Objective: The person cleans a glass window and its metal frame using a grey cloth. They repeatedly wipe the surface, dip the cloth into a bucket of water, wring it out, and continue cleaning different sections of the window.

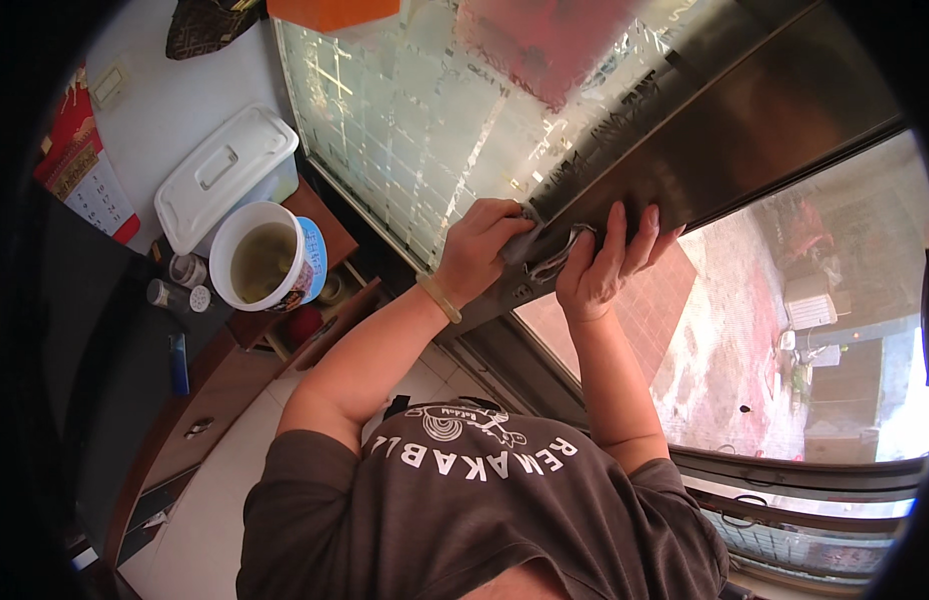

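A crumpled grey cloth (518, 241) is pinched in the bent fingers of my left hand (479, 244), against a dark metal door frame (663, 176). A bangle circles the left wrist. Folded cloth with a pale edge (556, 259) lies between my two hands; whether it is the same piece I cannot tell. My right hand (611, 262) rests on the frame with fingers stretched out and apart. Its thumb touches the folded cloth, but its grip is partly hidden. Beyond my left hand is a frosted, patterned glass pane (404, 127); clearer glass (734, 315) lies to the right.
On my left, a white bucket (253, 217) of cloudy liquid stands beside a lidded plastic box (224, 176). Small jars (181, 289) and a phone-like blue object (179, 365) sit near a dark screen (127, 330). An open drawer (326, 330) juts out below the bucket.
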Motion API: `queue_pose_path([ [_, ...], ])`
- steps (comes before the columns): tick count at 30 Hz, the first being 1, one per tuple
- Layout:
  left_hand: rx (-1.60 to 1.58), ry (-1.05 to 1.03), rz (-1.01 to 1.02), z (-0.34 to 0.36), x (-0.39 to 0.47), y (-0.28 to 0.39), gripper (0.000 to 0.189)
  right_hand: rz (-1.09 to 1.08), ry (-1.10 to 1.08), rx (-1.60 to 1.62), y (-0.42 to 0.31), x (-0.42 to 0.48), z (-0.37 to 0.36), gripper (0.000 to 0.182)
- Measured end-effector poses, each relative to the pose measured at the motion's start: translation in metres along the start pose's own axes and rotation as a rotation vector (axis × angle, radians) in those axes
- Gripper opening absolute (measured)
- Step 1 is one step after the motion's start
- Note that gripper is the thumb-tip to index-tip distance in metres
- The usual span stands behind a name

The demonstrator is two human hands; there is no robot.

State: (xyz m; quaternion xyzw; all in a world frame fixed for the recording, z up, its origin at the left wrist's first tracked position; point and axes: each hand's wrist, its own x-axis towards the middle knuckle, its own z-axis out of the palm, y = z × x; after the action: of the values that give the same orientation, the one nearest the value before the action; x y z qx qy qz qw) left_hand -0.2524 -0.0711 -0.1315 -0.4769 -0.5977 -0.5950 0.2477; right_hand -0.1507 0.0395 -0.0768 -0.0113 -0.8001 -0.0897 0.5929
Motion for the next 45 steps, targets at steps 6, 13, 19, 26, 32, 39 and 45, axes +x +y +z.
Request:
queue_pose_path([
  [6, -0.004, 0.065, 0.052, -0.001, 0.033, 0.009, 0.028, 0.014, -0.016, -0.004, 0.002, -0.003, 0.002, 0.034],
  [13, 0.024, 0.321, 0.233, -0.010, 0.128, 0.020, 0.030, 0.006, -0.044, 0.005, 0.001, -0.002, -0.001, 0.037],
  [19, -0.001, 0.123, 0.179, -0.001, 0.063, 0.015, 0.029, 0.027, -0.035, -0.011, 0.001, -0.004, 0.000, 0.036],
  [26, 0.022, -0.424, -0.269, -0.014, -0.097, -0.053, 0.018, 0.065, -0.042, -0.027, -0.001, -0.004, 0.001, 0.034],
  [32, -0.979, 0.098, -1.185, -0.084, -0.080, -0.042, 0.023, 0.061, -0.038, -0.039, 0.001, -0.003, 0.001, 0.036],
  [39, -1.427, 0.246, -0.961, -0.168, -0.046, -0.012, 0.040, 0.132, -0.060, -0.036, -0.034, 0.016, -0.021, 0.039],
  [45, -1.411, 0.382, -0.993, -0.212, -0.061, 0.009, 0.044, -0.080, -0.229, 0.420, -0.110, 0.011, -0.029, 0.028],
])
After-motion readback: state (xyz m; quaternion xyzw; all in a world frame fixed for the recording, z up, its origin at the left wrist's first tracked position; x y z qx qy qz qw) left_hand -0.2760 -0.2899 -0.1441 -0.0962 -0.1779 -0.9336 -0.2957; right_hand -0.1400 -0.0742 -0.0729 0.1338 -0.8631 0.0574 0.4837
